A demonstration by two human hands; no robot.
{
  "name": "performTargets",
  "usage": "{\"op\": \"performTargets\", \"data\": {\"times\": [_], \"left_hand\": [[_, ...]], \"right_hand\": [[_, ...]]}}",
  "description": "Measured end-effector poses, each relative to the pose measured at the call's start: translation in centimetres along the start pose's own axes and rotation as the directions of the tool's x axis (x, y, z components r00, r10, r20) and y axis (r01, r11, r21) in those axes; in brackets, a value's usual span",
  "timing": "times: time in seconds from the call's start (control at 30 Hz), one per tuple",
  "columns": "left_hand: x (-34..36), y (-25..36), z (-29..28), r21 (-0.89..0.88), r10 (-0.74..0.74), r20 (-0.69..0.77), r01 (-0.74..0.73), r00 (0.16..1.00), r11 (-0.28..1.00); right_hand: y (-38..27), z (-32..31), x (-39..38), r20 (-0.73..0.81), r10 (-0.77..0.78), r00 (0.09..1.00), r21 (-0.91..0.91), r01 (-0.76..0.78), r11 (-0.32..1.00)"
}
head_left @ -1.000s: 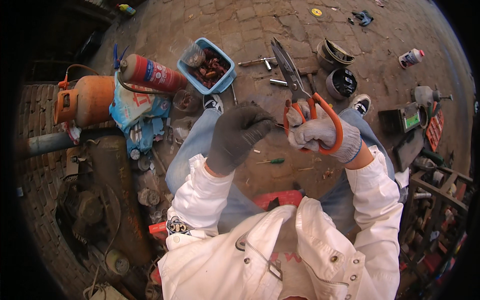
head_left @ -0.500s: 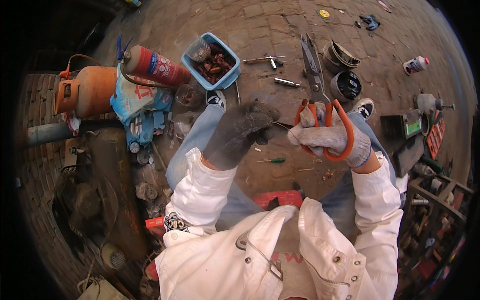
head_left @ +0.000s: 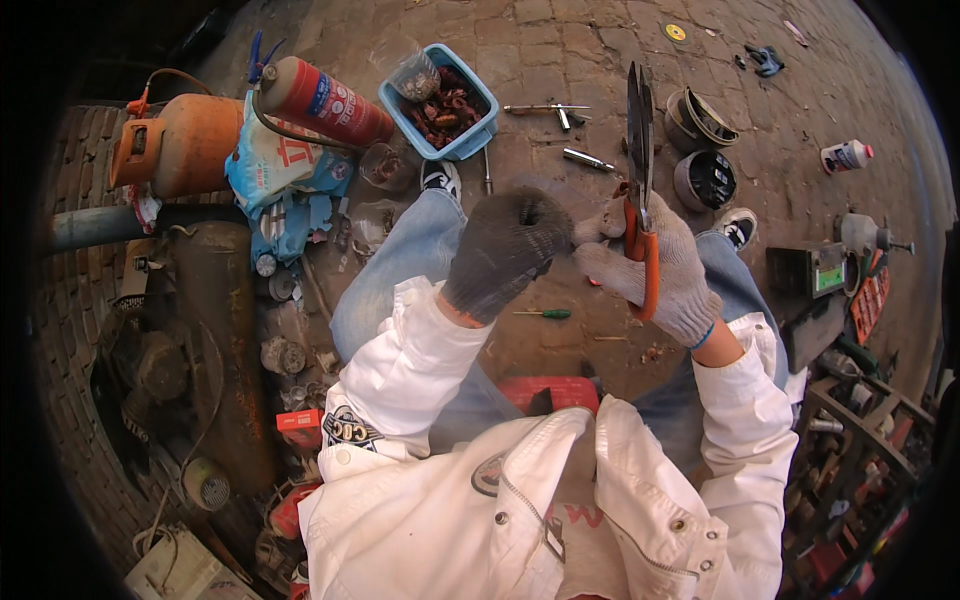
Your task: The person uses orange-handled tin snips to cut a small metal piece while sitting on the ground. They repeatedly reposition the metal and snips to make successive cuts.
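Brown-brick floor (head_left: 590, 70) below; right pale-knit-gloved grip (head_left: 668, 268) clasps orange-handled metal shears (head_left: 642, 185); left black-gloved grip (head_left: 508, 245) curled, contents unclear; seemingly joint fingerwork, next needing steadiness.

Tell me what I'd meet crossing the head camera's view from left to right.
Orange gas cylinder → red fire extinguisher → light-blue tub → left grip, dark-gloved → orange-handled shears → yellow disc → loose blue-grey glove → white bottle with a red cap.

Red fire extinguisher (head_left: 335, 105) beside orange gas cylinder (head_left: 195, 145)
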State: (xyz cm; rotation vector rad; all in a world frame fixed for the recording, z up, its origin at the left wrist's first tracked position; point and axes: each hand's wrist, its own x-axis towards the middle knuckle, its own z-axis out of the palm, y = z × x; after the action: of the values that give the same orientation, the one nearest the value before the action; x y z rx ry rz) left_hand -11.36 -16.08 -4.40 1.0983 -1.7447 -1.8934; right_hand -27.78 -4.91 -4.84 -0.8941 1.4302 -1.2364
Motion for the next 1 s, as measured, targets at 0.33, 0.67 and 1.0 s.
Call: {"op": "performTargets", "data": {"times": [0.33,0.67,1.0], "left_hand": [[0.1,0.1,-0.9,-0.295,-0.137,0.230,0.204,0.963,0.934],[-0.3,0.9,-1.5,-0.316,-0.134,0.468,0.307,0.873,0.898],[-1.2,0.9,-0.7,-0.465,-0.092,0.451,0.322,0.888,0.825]], "right_hand": [[0.2,-0.4,0.3,0.113,0.143,0.983,0.214,-0.165,0.963],[-0.7,-1.7,0.5,0.120,0.125,0.985,0.367,-0.161,0.916],[-0.8,-1.4,0.1,-0.010,-0.039,0.999,0.165,0.041,0.985]]}}
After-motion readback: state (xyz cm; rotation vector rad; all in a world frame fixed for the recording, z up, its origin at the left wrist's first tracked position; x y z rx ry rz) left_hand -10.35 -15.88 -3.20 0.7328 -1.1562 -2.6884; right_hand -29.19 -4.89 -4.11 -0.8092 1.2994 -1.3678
